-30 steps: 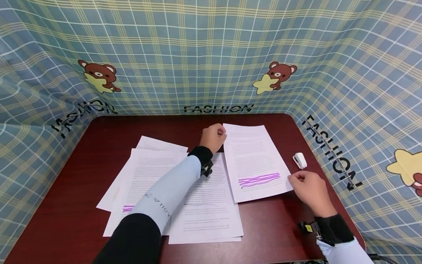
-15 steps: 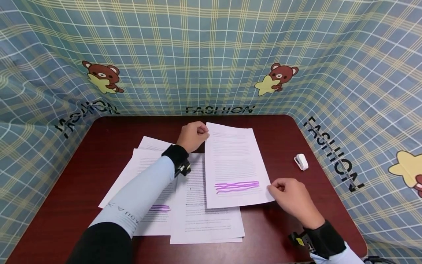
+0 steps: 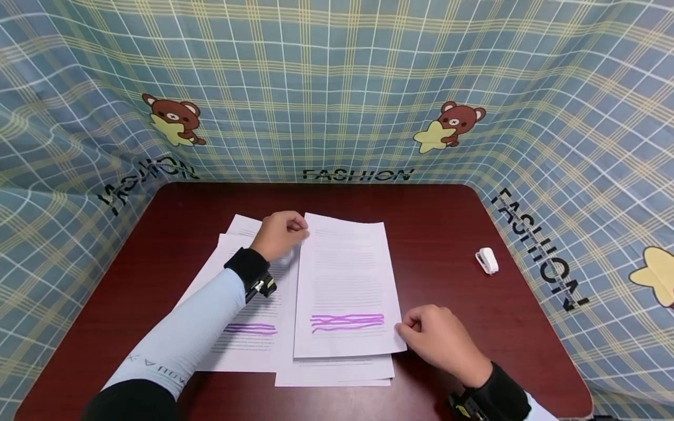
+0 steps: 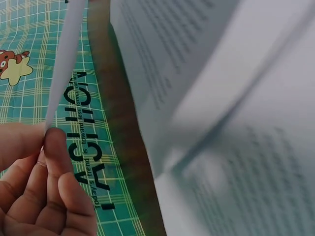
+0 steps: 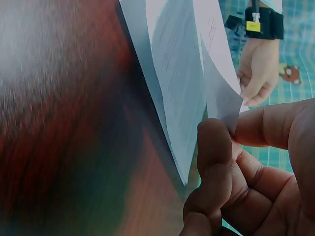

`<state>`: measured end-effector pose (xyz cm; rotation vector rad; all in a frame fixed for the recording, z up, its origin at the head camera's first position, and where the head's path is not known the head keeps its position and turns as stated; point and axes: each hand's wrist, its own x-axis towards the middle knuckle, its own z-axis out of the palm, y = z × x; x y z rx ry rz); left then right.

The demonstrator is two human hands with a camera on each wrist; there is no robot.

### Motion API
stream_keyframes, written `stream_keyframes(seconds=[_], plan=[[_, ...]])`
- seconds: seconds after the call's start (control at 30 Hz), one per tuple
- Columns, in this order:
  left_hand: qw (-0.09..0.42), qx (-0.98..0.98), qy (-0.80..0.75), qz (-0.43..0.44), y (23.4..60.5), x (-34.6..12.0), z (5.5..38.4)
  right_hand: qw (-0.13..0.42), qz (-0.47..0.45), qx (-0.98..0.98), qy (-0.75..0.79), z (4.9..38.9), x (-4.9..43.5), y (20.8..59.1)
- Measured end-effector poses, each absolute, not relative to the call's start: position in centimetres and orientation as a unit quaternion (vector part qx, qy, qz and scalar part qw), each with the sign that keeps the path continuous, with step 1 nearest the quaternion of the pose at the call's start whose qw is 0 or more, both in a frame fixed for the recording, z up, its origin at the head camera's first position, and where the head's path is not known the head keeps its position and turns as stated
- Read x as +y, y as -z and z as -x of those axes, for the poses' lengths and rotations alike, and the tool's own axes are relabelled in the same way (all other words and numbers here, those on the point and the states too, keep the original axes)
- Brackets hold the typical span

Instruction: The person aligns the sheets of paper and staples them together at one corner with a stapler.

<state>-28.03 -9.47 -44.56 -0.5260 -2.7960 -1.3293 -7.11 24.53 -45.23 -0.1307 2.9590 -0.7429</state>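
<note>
A printed sheet of paper (image 3: 344,275) with purple highlighter strokes near its lower end is held between both hands. The left hand (image 3: 279,235) pinches its far left corner; in the left wrist view that hand (image 4: 47,182) has the sheet's edge between thumb and finger. At the near right corner the right hand (image 3: 439,339) pinches the paper, and the right wrist view shows this corner raised off the table. Below it lies a printed pile (image 3: 337,374), mostly covered. Another pile (image 3: 239,351), also marked purple, lies to the left, partly behind the left forearm.
A small white stapler (image 3: 487,261) lies on the right side of the dark red table (image 3: 432,234). A checked cloth (image 3: 337,88) with bears stands around the table's back and sides. Each wrist wears a black band with a camera.
Both hands have carried the highlighted sheet leftward and nearer, from the right of the middle pile to above it. The stapler has stayed where it was.
</note>
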Motion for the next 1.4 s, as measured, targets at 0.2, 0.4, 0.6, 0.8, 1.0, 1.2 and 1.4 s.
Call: stream_keyframes(seconds=[0.2,0.4,0.6,0.8,1.0,1.2,1.4], plan=[[-0.007,-0.903,0.397,0.166,45.2,-11.2,26.7,0.041,0.055,0.970,0.233,6.7,23.1,45.3],[-0.002,-0.913,0.374,0.166,46.2,-11.9,26.1,0.058,0.065,0.969,0.229,6.1,22.1,45.6],[0.003,-0.918,0.357,0.173,47.2,-11.9,25.8,0.054,0.076,0.969,0.228,5.8,21.6,45.8],[0.007,-0.924,0.338,0.177,47.9,-11.9,25.6,0.050,0.091,0.970,0.221,5.5,21.3,46.3],[0.007,-0.929,0.330,0.169,48.1,-11.7,25.6,0.045,0.092,0.973,0.207,5.4,21.2,46.8],[0.004,-0.933,0.323,0.158,48.1,-11.6,25.4,0.039,0.098,0.976,0.190,5.4,21.2,47.0],[0.011,-0.940,0.305,0.156,48.2,-11.5,25.3,0.041,0.088,0.981,0.170,5.5,21.3,47.3]])
